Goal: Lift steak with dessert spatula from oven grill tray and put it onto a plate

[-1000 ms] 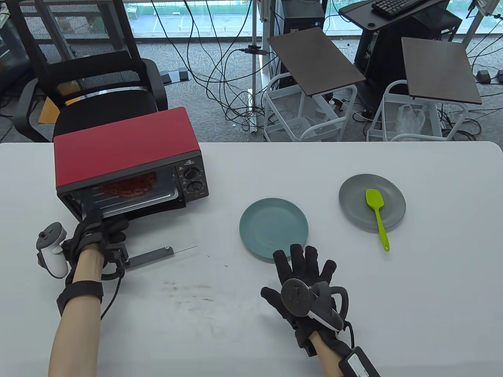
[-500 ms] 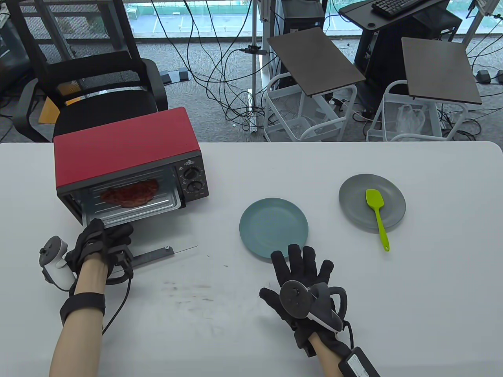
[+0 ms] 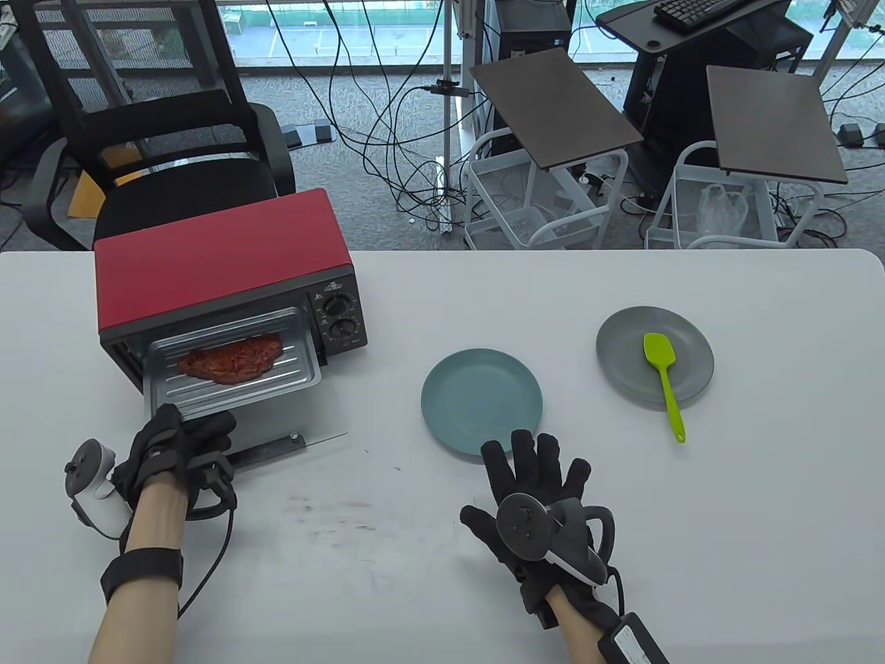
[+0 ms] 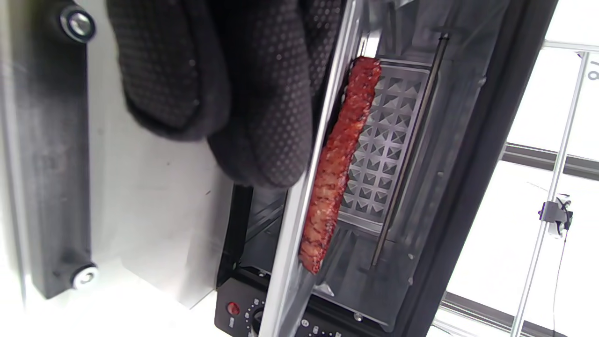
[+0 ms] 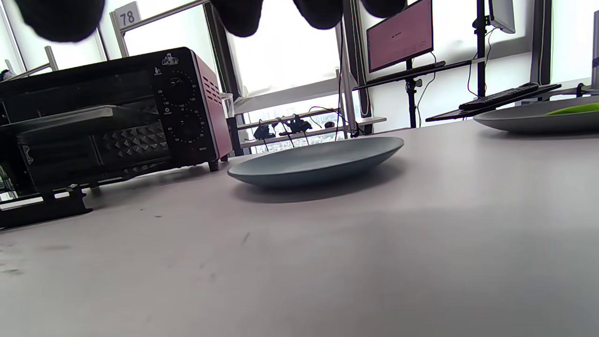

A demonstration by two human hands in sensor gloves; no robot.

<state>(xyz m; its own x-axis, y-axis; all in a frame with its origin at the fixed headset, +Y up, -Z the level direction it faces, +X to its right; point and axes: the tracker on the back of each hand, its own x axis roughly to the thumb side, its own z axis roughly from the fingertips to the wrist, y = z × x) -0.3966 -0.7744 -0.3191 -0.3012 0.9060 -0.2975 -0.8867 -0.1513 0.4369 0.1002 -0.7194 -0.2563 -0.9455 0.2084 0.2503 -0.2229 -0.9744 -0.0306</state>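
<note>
The reddish-brown steak (image 3: 231, 357) lies on the silver grill tray (image 3: 297, 361), which sticks partly out of the red oven (image 3: 214, 266). My left hand (image 3: 190, 425) grips the tray's front edge. In the left wrist view its fingers (image 4: 262, 93) curl over the tray rim (image 4: 299, 220) beside the steak (image 4: 337, 164). The green dessert spatula (image 3: 664, 373) rests on a grey plate (image 3: 622, 346) at the right. A teal plate (image 3: 482, 398) sits mid-table. My right hand (image 3: 536, 460) lies flat and open on the table, fingertips at the teal plate's near rim.
The oven's glass door (image 3: 290, 415) lies folded down flat on the table, its dark handle bar (image 3: 266, 449) just right of my left hand. In the right wrist view the teal plate (image 5: 318, 161) sits ahead, with the oven (image 5: 117, 117) to the left.
My left hand has pulled the tray out of the oven toward the table's front, bringing the steak into the open. The right hand has stayed put.
</note>
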